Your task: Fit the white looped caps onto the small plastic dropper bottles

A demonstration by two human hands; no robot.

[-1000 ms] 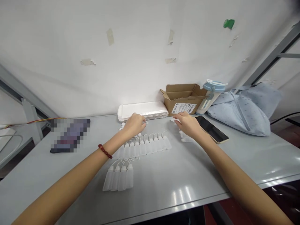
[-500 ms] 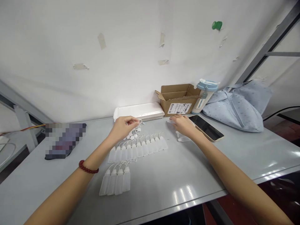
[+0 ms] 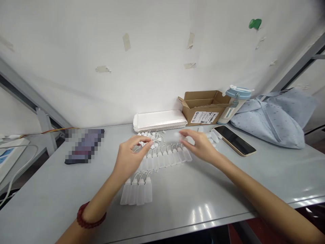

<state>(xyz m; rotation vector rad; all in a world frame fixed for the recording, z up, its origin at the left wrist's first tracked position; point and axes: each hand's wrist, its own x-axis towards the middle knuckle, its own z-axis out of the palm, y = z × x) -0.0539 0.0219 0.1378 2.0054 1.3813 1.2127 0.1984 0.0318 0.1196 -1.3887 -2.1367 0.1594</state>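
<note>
Thumb and fingers of my left hand (image 3: 130, 154) are pinched, apparently on a small white cap (image 3: 152, 138), partly hidden and against similar caps behind. My right hand (image 3: 200, 144) is curled around a small translucent squeeze bottle (image 3: 180, 135), smeared by motion. Below the hands lies a slanting row of translucent bottles (image 3: 162, 160) with thin curved straps at their tops; my left hand covers part of it. A shorter row of similar bottles (image 3: 137, 192) lies nearer. Loose white caps (image 3: 146, 134) are heaped behind my left hand. More loose bottles (image 3: 214, 136) lie behind my right hand.
A stack of white flat boxes (image 3: 159, 120) and an open cardboard box (image 3: 204, 113) stand by the wall. Right of them are a blue-lidded cup (image 3: 235, 105), a phone (image 3: 235, 140) and a light-blue bag (image 3: 269, 123). A blurred-out dark item (image 3: 85, 146) lies left.
My right hand has drawn left from the loose bottles, bringing one with it. My left hand has lowered a little, still pinched. The camera view has turned left.
</note>
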